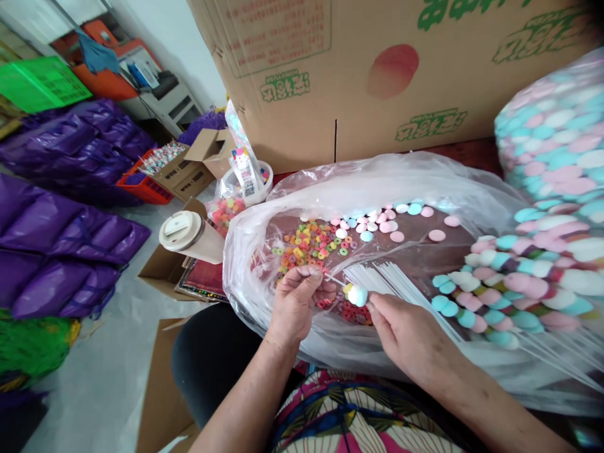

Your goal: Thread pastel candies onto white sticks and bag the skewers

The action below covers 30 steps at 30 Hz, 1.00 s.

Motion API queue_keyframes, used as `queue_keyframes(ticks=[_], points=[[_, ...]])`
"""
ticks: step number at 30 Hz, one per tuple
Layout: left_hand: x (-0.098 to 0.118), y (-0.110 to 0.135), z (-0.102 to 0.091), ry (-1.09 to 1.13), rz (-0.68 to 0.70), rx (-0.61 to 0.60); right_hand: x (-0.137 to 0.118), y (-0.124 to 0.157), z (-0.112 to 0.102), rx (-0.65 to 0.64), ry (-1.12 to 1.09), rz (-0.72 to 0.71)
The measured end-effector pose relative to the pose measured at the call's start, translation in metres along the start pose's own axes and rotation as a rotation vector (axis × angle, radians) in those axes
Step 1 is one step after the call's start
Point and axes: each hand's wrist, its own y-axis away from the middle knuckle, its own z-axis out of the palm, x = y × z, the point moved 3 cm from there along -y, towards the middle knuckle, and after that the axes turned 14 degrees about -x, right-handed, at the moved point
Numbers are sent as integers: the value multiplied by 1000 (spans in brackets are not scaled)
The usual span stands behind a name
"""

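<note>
My left hand (298,301) is closed on a thin white stick (334,277) above the plastic sheet. At the stick's right end sit a yellow ring and a rounded white and light-blue marshmallow-like piece (358,295). The fingertips of my right hand (399,321) pinch that piece from its right side. Small coloured rings (314,242) lie in a pile beyond my left hand, and red rings (352,313) lie beneath the stick. Loose pink, white and blue pieces (377,221) are scattered farther back. Bare white sticks (387,280) lie in a bundle just beyond my right hand.
Finished-looking sticks with stacked pieces (514,283) are heaped at right, before a full clear bag (557,138). A large cardboard box (349,82) stands behind. At left are a lidded cup (191,236), a white tub (264,182) and purple bags (61,245).
</note>
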Motion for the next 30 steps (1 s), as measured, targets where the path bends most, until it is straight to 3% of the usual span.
queue_keyframes(ticks=[2, 5, 9, 11, 13, 17, 19, 23, 26, 30], points=[[-2, 3, -1, -164, 54, 22, -2, -3, 5, -24, 44, 24], [-1, 13, 4, -595, 216, -5, -5, -10, 11, -16, 30, 28], [7, 5, 22, -995, 349, -285, 15, -17, 8, 93, -167, 44], [16, -19, 28, -1105, 311, -251, 37, -19, -1, 185, -257, 90], [26, -55, 34, -1288, 233, -74, 58, -26, -13, 265, -277, 162], [24, -117, 52, -1733, -80, -105, 78, -67, -26, 255, -116, 333], [22, -127, 53, -1786, -137, -99, 76, -93, -24, 206, -36, 369], [27, -119, 39, -1799, -105, -92, 71, -127, -15, 154, -31, 353], [26, -115, 36, -1811, -37, -151, 72, -126, -16, 134, -72, 339], [17, -126, 47, -1752, -10, -193, 74, -99, -28, 131, -171, 288]])
